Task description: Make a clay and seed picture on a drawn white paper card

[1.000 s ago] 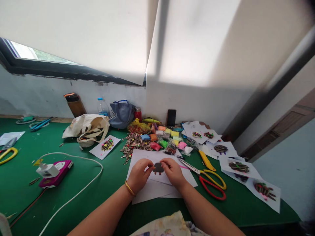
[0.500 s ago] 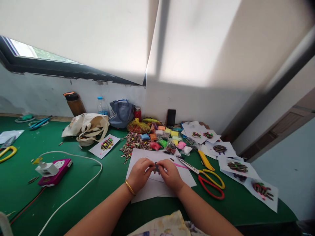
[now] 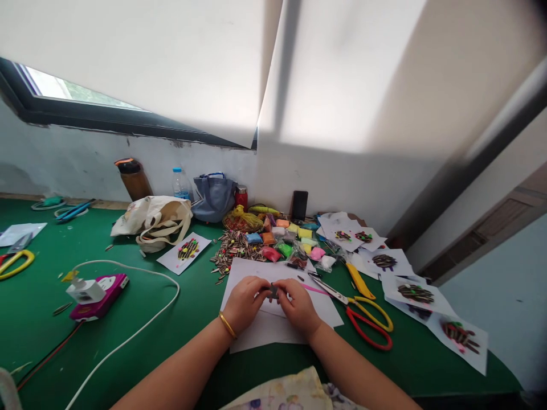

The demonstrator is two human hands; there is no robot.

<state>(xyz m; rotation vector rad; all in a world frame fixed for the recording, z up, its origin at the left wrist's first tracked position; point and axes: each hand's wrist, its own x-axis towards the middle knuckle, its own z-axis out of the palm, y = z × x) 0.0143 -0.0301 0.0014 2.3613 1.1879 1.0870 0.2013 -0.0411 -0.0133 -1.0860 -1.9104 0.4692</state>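
Observation:
Between the fingertips of both hands is a small flattened dark grey piece [image 3: 273, 291], which looks like modelling clay. My left hand [image 3: 247, 300] pinches its left side, with a gold bangle on the wrist. On the other side my right hand [image 3: 297, 304] pinches it too. Fingers cover part of the piece. Below the hands lie white paper sheets [image 3: 245, 343]. A pink strip [image 3: 314, 290] rests on the paper just past my right hand. Scissors [image 3: 363, 314] with one red and one yellow handle lie to the right, their blades on the sheet's edge.
Sunflower seeds [image 3: 233, 253] are heaped behind the paper, beside bagged coloured clay [image 3: 270, 253]. A yellow utility knife [image 3: 359, 282] and seed-decorated sheets [image 3: 416, 293] lie at right. On the left are a cloth bag [image 3: 149, 219], a white cable [image 3: 147, 319] and a purple power strip [image 3: 100, 302].
The view has shifted slightly, so the scene sits a little farther right. Both hands stay together on the grey piece, which shows at a slightly different angle.

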